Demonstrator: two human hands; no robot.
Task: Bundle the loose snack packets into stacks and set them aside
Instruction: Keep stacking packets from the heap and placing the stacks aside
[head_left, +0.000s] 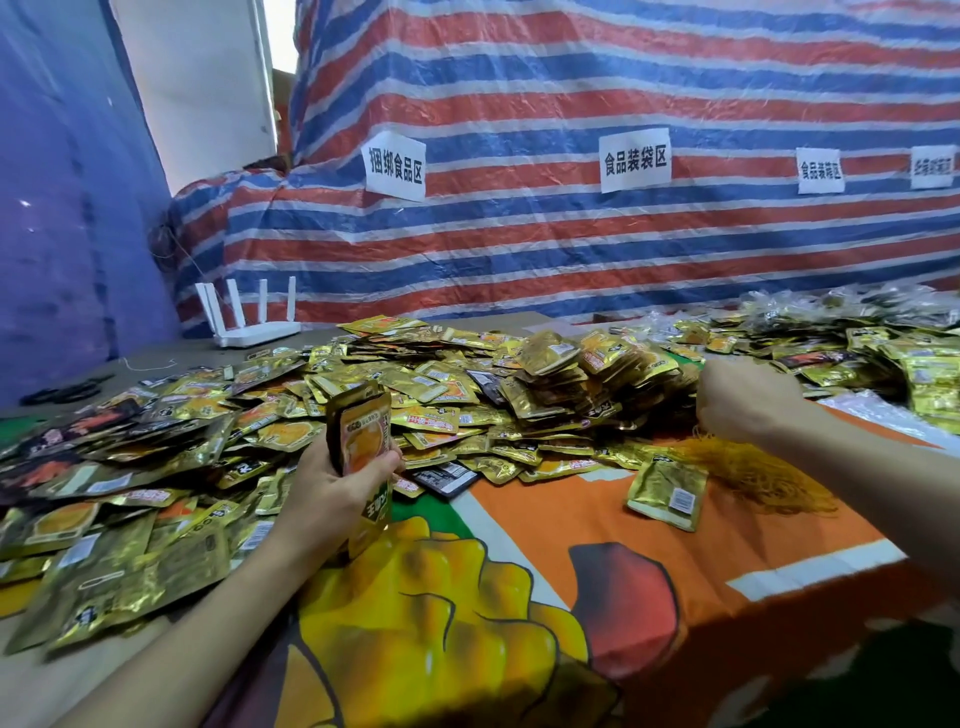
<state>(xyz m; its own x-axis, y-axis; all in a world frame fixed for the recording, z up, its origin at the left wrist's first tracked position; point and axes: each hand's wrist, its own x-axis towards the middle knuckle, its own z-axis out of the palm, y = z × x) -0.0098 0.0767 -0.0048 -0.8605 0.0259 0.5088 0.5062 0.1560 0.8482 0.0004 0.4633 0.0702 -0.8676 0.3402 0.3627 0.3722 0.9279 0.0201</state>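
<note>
Packet stack (363, 431) upright in left hand (332, 493), loose packets (441, 384) beyond

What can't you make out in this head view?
Head view only.
The right hand, seen from behind: whether it holds the orange strands is hidden.
The stack in the left hand: packet count hidden behind the front packet.
The far-right sign: text too small, blurred.

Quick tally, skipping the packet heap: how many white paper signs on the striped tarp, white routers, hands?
White paper signs: 4
White plastic router: 1
Hands: 2, left hand holding a gold packet stack, right hand
Total: 7
</note>
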